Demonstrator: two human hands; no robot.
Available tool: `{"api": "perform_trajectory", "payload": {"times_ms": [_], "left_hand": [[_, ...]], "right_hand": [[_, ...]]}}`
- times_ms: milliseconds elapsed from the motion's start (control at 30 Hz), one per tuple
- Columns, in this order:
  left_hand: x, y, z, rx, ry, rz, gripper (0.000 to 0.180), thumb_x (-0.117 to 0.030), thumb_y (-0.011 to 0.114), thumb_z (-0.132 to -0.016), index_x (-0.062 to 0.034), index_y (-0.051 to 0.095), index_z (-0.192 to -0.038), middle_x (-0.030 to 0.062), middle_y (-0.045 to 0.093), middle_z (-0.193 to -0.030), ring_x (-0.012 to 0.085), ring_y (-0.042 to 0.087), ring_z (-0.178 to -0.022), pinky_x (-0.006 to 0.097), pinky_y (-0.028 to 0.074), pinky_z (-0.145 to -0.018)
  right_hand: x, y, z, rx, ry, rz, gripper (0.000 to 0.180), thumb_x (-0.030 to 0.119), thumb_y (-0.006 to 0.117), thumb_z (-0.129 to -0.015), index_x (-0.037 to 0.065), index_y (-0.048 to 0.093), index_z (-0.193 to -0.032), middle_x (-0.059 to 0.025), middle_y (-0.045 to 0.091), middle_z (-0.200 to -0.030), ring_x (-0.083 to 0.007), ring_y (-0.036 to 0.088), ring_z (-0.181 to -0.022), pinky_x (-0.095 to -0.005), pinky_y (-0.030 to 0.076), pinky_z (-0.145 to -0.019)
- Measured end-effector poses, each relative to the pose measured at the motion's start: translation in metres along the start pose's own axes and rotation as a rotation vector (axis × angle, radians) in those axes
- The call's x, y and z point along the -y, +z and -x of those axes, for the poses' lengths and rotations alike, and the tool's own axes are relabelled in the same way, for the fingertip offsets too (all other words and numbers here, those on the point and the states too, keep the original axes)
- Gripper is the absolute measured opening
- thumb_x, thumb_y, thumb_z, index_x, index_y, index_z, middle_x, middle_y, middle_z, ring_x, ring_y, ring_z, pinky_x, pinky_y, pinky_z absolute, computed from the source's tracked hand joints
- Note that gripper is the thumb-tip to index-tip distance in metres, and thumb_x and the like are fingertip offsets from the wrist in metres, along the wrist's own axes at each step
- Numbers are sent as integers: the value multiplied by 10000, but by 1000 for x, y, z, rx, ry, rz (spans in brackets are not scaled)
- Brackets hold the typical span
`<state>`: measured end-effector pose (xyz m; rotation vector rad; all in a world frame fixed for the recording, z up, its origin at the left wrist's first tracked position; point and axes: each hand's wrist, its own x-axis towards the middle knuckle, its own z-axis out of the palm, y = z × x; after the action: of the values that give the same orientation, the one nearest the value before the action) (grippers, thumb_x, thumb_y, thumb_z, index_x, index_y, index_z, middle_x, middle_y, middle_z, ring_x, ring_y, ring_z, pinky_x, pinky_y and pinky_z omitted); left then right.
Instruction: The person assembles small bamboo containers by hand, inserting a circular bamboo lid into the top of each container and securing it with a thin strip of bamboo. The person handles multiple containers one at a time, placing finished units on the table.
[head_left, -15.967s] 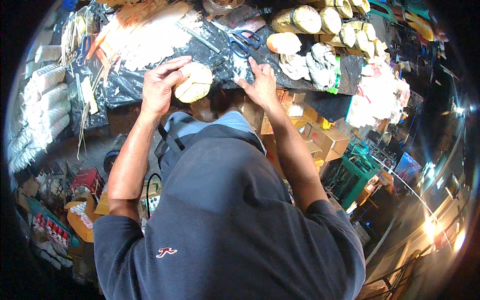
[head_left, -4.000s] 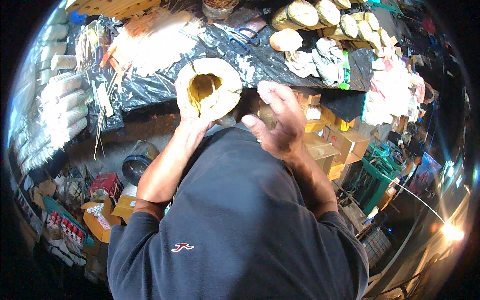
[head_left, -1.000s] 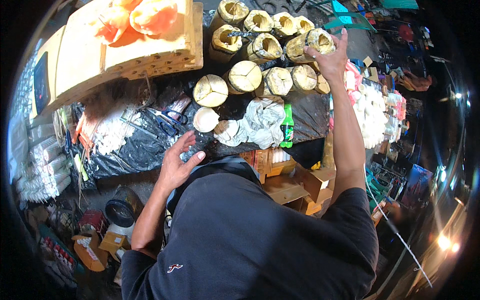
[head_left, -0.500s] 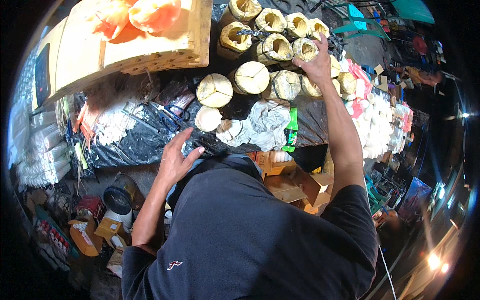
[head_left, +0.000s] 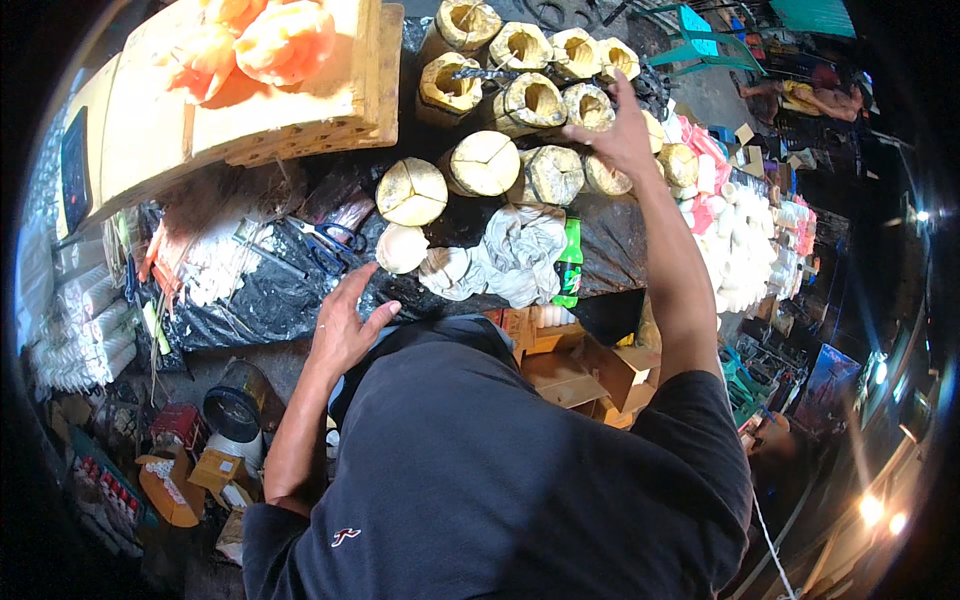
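Two hands, both open. Right hand [head_left: 625, 145]: spread at a hollow yellowish cylinder [head_left: 588, 106], contact unclear, among similar cylinders [head_left: 530, 108]. Left hand [head_left: 345, 325]: empty, by the black-covered bench [head_left: 215, 328]. Handling: best kept upright, neighbours unjostled.

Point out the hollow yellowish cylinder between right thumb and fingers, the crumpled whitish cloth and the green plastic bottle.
Hollow yellowish cylinder [head_left: 590, 106], head view: middle of its open end.
Crumpled whitish cloth [head_left: 520, 254], head view: its central folds.
Green plastic bottle [head_left: 569, 270], head view: its label.
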<state>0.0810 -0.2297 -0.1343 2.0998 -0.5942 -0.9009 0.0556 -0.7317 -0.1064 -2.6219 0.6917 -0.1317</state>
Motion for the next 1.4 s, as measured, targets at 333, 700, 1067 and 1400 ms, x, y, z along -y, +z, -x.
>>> {"api": "perform_trajectory", "payload": {"times_ms": [333, 700, 1067, 1400], "left_hand": [[-5, 2, 5, -2, 0, -19, 681, -338, 815, -936, 41, 585, -1453, 300, 627, -1441, 457, 618, -1331, 493, 490, -1132], [34, -15, 44, 2, -58, -137, 632, -336, 798, -951, 41, 605, -1421, 296, 643, -1413, 476, 633, -1292, 500, 510, -1095], [142, -30, 56, -5, 122, -401, 392, -197, 783, -926, -24, 716, -1271, 228, 703, -1287, 423, 687, -1172, 484, 569, -1007], [170, -85, 89, 28, 280, -253, 443, -170, 785, -915, -21, 679, -1318, 224, 696, -1283, 427, 687, -1161, 477, 571, -1007]], "right_hand": [[-90, -35, -27, 156, 334, 411, 1203, 446, 970, -675, -43, 362, -1591, -332, 670, -1358, -453, 674, -1258, -478, 544, -1068], [-100, -112, -25, -2, 357, 271, 1168, 427, 993, -641, -17, 433, -1565, -299, 689, -1354, -398, 678, -1271, -445, 528, -1087], [59, -240, 121, -352, 232, 231, 1053, 203, 960, -740, -7, 396, -1604, -222, 717, -1311, -268, 724, -1132, -369, 564, -1011], [292, -35, 281, 105, 85, -352, 1083, 209, 1022, -553, 41, 513, -1494, -144, 662, -1401, -275, 676, -1234, -397, 564, -1044]]}}
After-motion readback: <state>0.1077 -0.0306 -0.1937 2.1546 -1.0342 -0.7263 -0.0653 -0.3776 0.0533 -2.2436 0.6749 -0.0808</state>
